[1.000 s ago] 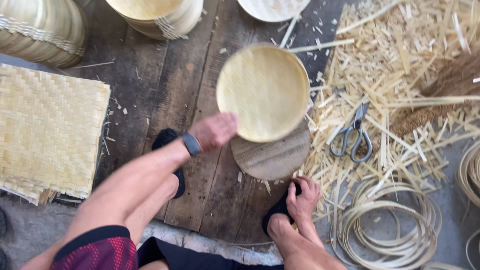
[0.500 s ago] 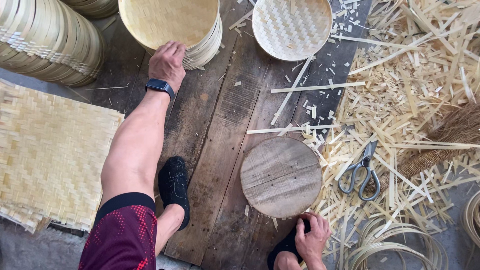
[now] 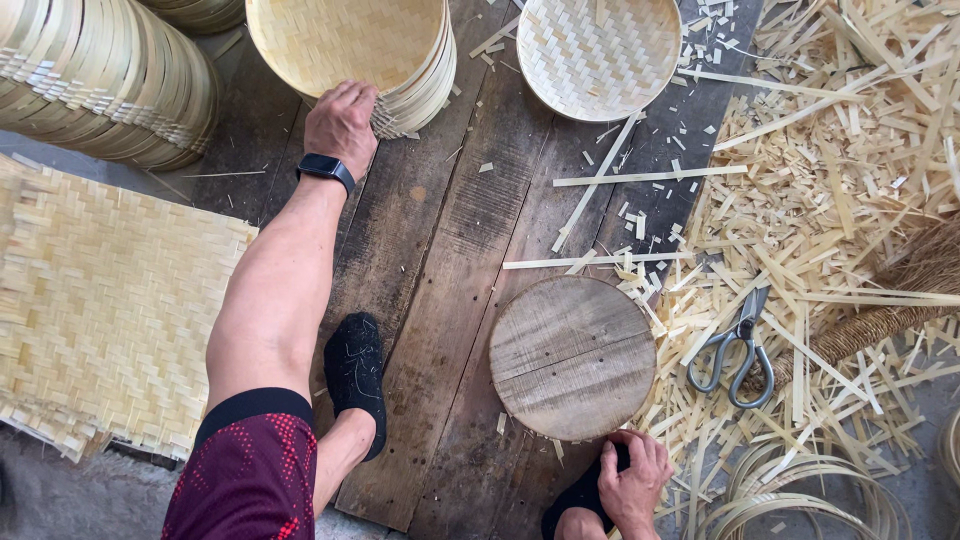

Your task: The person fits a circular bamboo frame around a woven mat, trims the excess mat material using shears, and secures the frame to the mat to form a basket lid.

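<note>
Resting on the near rim of the tray stack [image 3: 350,45], far left on the plank floor [image 3: 440,260]: left hand [image 3: 342,120], fingers curled over the edge of the top trays, grip loose, palm down, not closed round anything. Black watch [image 3: 326,167] on that wrist. Right hand [image 3: 632,482] near, at the bottom edge, fingers bent on a black-socked foot [image 3: 585,492], holding no tool.

Judged from the pose: best to keep the stack square by pressing evenly along the rim, not at one point, and to steady the body with the near hand while leaning so far out.

Near right of the stack, a round wood block [image 3: 572,357]; beyond it, one shallow woven tray [image 3: 598,52] lying alone. Scissors [image 3: 736,350] on the bamboo offcuts [image 3: 850,200] to the right. Woven mat [image 3: 100,310] to the left, and a second, tipped pile of trays [image 3: 100,80] at far left. Coiled bamboo hoops [image 3: 810,495] near right.

Hard to tell: depth of the stack, cut off at the top edge. Left fingertips hidden behind the rim. Brown bundle at the right edge too cropped to name.
</note>
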